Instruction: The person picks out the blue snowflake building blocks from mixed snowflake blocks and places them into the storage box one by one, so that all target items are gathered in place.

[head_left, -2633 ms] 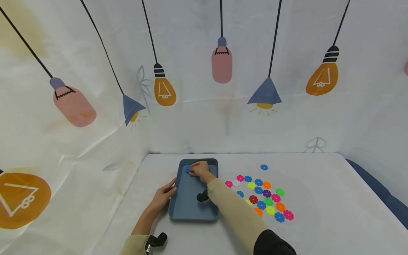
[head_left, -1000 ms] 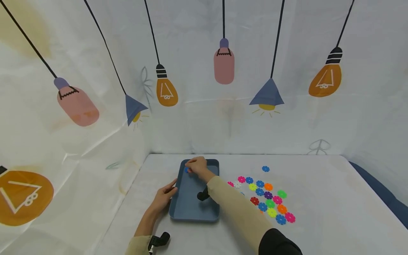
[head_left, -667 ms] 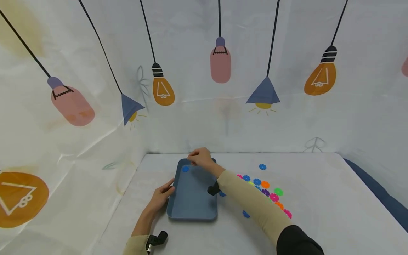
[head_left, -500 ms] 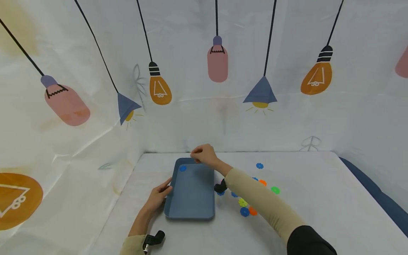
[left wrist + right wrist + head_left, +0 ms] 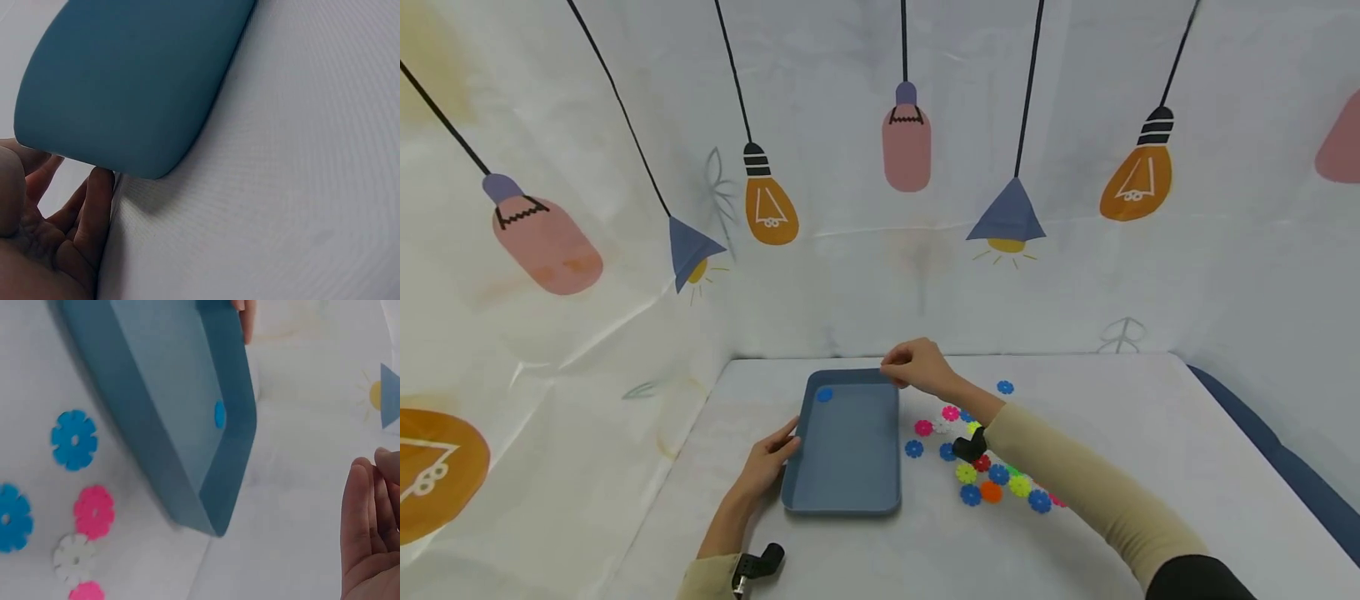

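Note:
A blue notched plastic disc (image 5: 825, 395) lies in the far left corner of the blue-grey tray (image 5: 842, 454). In the right wrist view the same blue disc (image 5: 219, 415) shows inside the tray near its wall. My left hand (image 5: 766, 461) rests against the tray's left side; in the left wrist view its fingers (image 5: 94, 212) touch the tray's edge. My right hand (image 5: 917, 367) hovers by the tray's far right corner, thumb near the fingertips. Nothing shows between its fingers (image 5: 357, 512) in the right wrist view.
Several notched discs in many colours, such as a pink one (image 5: 923, 427) and an orange one (image 5: 991, 492), lie on the white table right of the tray, partly hidden under the right arm. A lone blue disc (image 5: 1005, 387) lies farther back. A lamp-printed sheet (image 5: 850, 292) hangs behind.
The right hand has let go of the blue disc in the tray, lifted, and moved right past the tray's far corner. The left hand has stayed at the tray's side.

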`<action>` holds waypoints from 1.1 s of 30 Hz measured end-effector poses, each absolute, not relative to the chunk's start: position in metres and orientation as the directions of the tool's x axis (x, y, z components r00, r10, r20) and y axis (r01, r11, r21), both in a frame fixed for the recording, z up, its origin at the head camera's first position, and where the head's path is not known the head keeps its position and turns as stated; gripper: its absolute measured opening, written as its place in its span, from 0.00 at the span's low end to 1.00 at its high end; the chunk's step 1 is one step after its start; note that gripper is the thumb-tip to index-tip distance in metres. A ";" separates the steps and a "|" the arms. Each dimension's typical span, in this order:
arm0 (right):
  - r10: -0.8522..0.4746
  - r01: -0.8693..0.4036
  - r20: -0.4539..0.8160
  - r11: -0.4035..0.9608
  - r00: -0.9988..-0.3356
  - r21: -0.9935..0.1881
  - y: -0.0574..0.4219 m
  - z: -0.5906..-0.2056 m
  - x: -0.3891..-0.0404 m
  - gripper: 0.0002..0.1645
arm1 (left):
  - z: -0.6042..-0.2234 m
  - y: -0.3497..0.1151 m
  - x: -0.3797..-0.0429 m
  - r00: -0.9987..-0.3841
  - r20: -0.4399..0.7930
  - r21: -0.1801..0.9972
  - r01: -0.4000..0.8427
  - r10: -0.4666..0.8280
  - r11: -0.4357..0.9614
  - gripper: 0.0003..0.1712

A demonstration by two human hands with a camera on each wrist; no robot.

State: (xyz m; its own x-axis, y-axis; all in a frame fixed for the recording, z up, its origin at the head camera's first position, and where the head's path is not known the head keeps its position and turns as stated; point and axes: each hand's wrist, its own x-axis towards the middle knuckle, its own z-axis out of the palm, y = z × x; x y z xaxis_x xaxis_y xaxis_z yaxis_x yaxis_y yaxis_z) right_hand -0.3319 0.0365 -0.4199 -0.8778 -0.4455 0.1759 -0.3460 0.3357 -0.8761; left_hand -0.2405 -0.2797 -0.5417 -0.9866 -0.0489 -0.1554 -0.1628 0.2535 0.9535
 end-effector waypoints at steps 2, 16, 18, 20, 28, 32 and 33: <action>-0.454 -0.345 0.167 0.346 -0.875 -0.872 0.046 -0.420 -0.327 0.06 | -0.542 -0.279 -0.240 -0.987 -0.152 0.955 -0.158 -0.045 0.250 0.30; -0.437 -0.272 0.062 0.436 -0.897 -0.858 0.087 -0.447 -0.301 0.06 | -0.543 -0.282 -0.239 -0.993 -0.119 0.960 -0.120 -0.022 0.254 0.30; -0.441 -0.253 0.047 0.421 -0.896 -0.871 0.089 -0.454 -0.298 0.06 | -0.543 -0.285 -0.240 -0.993 -0.118 0.959 -0.117 -0.015 0.259 0.31; -0.444 -0.236 0.034 0.410 -0.896 -0.881 0.091 -0.462 -0.296 0.07 | -0.542 -0.287 -0.241 -0.993 -0.121 0.956 -0.121 -0.019 0.266 0.31; -0.433 -0.197 -0.003 0.416 -0.901 -0.888 0.093 -0.498 -0.290 0.08 | -0.544 -0.286 -0.240 -0.992 -0.124 0.956 -0.122 -0.012 0.267 0.31; -0.412 -0.175 -0.024 0.438 -0.911 -0.882 0.092 -0.510 -0.287 0.07 | -0.545 -0.284 -0.241 -0.993 -0.114 0.957 -0.111 -0.003 0.267 0.31; -0.407 -0.176 -0.022 0.443 -0.913 -0.879 0.092 -0.513 -0.286 0.07 | -0.545 -0.283 -0.241 -0.994 -0.110 0.957 -0.106 0.000 0.269 0.31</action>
